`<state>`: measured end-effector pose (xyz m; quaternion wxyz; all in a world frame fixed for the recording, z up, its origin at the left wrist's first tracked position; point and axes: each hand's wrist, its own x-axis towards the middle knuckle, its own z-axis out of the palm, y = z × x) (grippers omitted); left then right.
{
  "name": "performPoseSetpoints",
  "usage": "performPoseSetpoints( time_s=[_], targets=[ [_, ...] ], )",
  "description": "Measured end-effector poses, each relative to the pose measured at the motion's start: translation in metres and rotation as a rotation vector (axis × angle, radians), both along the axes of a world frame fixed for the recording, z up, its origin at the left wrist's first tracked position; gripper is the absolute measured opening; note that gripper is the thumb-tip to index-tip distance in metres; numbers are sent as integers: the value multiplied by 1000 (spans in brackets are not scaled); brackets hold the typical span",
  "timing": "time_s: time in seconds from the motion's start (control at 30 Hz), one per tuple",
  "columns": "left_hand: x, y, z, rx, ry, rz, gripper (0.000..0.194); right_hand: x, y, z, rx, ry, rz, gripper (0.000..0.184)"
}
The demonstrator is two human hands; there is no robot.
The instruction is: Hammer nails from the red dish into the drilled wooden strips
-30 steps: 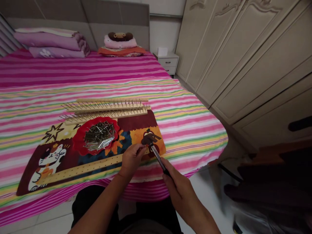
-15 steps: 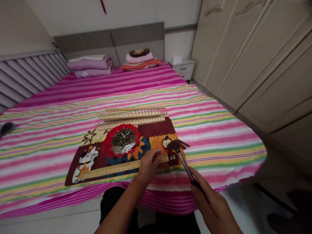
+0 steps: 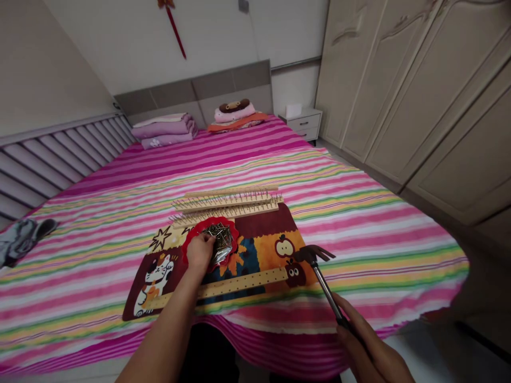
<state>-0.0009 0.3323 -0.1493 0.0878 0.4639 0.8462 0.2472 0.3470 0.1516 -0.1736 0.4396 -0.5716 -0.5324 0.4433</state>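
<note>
My left hand point(image 3: 199, 252) is over the left side of a red scalloped bowl point(image 3: 235, 234), its fingers curled together down among the loose nails point(image 3: 223, 239). Whether a nail is pinched there is hidden. In my right hand point(image 3: 371, 346) is the dark grip of a claw hammer point(image 3: 324, 282), its head above the mat's right edge. A flat wooden strip point(image 3: 243, 283) dotted with small holes or marks lies along the near side of the patterned mat point(image 3: 259, 218), partly behind my left forearm. Beyond the bowl are wooden strips point(image 3: 223, 202) with many nails standing up in them.
The mat lies on a bed with a striped sheet point(image 3: 359, 234). Folded bedding point(image 3: 167, 133) is stacked by the headboard point(image 3: 231, 82). A dark grey cloth item point(image 3: 24, 236) lies at far left. Wardrobe doors point(image 3: 399, 96) and a white nightstand point(image 3: 305, 125) stand to the right.
My left hand has left the wooden strip's right end and moved left into the bowl of nails. The hammer stays in my right hand. The camera view has shifted a little.
</note>
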Motion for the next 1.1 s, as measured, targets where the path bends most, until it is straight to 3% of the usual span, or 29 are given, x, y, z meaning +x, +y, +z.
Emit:
performPoseSetpoints(
  time_s=[0.17, 0.3, 0.47, 0.6, 0.9, 1.1],
  targets=[
    [0, 7, -7, 69, -107, 46, 13, 3, 1, -12, -13, -20, 24, 48],
    [-6, 3, -3, 160, -297, 51, 15, 1, 0, -12, -7, -8, 4, 47],
    [0, -19, 8, 275, -619, 24, 27, -1, -3, -9, -36, 32, -56, 47],
    [8, -47, 14, 370, -960, 58, 43, 2, -3, -8, -33, 1, -2, 48],
    [31, -91, 36, 189, -931, -93, 44, -6, -7, 0, -41, 37, -89, 46],
    [61, -94, 17, 91, -900, -168, 43, -4, -8, 2, -23, 25, -99, 44]
  ],
)
